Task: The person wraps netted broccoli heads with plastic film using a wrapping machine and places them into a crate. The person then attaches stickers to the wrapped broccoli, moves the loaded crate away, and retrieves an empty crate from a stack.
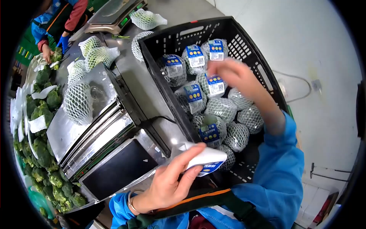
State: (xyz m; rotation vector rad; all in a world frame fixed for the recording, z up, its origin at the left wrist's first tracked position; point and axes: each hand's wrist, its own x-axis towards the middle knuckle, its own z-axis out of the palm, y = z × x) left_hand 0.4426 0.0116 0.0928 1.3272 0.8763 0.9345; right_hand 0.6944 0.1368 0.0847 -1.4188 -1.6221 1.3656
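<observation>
Near the bottom centre, my left hand [171, 183] is closed on a roll of labels [207, 157], white backing with a blue printed label at its lower edge. Over the black crate [157, 70], my right hand [234, 74] is smeared by motion, just above a labelled broccoli head in white foam netting [215, 86]. Whether its fingers grip anything cannot be made out. Several netted heads in the crate carry blue and white labels, such as this label [195, 56]. Others, like this netted head [237, 136], show none on the visible side.
Left of the crate stands a scale [91, 141] with a netted broccoli [78, 103] on its plate. More netted heads [100, 55] lie behind it. Loose broccoli [42, 152] is piled at far left. Another person [57, 23] handles broccoli beside a second scale [110, 15].
</observation>
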